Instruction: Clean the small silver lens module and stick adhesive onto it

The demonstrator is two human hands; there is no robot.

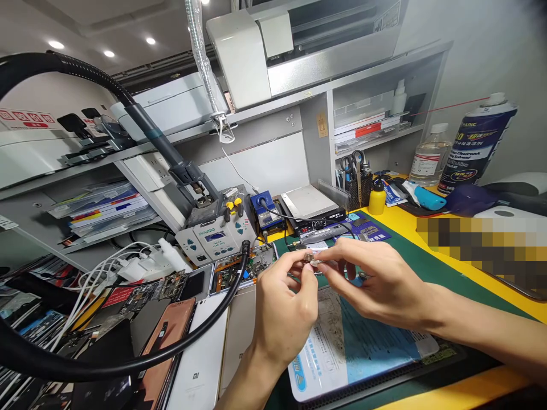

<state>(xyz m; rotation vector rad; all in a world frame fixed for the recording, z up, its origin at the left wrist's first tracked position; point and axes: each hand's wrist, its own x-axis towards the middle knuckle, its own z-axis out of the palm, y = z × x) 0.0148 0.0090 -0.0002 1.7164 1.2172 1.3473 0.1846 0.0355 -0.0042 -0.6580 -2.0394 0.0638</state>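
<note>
Both hands meet above the work mat in the middle of the view. Between the thumb and forefinger of my left hand (286, 310) is a tiny brownish metallic part (308, 257), too small to identify. My right hand (380, 279) pinches a small pale piece (315, 263) right against it; whether the two are joined I cannot tell. Under the hands lies a worn blue-and-white printed pad (337, 347) on the green mat (461, 302). A soldering iron handle (325, 232) rests just beyond the fingertips.
Phones, including a white phone (200, 353), and circuit boards crowd the left. A thick black hose (171, 361) loops from the hot-air station (213, 236). Behind stand a blue soldering stand (265, 213), a yellow bottle (376, 196) and a spray can (474, 148).
</note>
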